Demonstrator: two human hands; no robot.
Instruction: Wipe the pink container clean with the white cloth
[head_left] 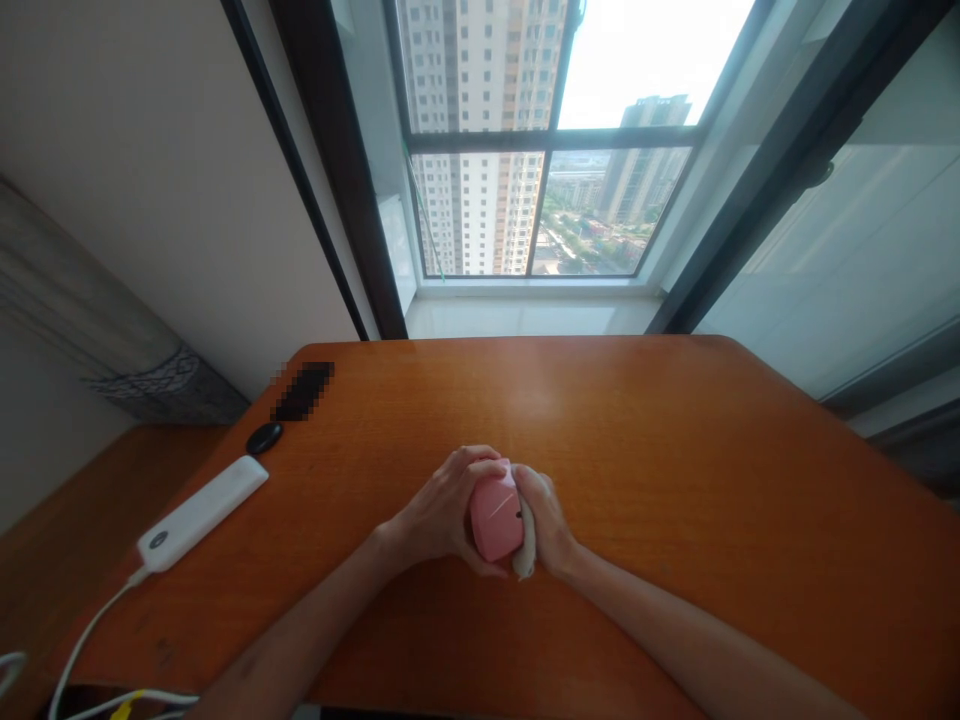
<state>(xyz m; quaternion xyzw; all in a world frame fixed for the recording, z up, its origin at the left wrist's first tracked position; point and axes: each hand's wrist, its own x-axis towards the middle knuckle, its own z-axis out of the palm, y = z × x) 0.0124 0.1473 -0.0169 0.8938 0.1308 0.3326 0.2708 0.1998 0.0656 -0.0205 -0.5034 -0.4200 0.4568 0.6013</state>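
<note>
Left hand [441, 508] and right hand [547, 518] grip one pink object [495, 512], one white cloth [524, 552].

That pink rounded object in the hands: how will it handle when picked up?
The pink rounded object looks smooth and glossy, so it may be somewhat slippery. Its curved body suggests it could roll or rock if set down. Since the left hand and right hand nearly enclose it, it is probably light.
</note>
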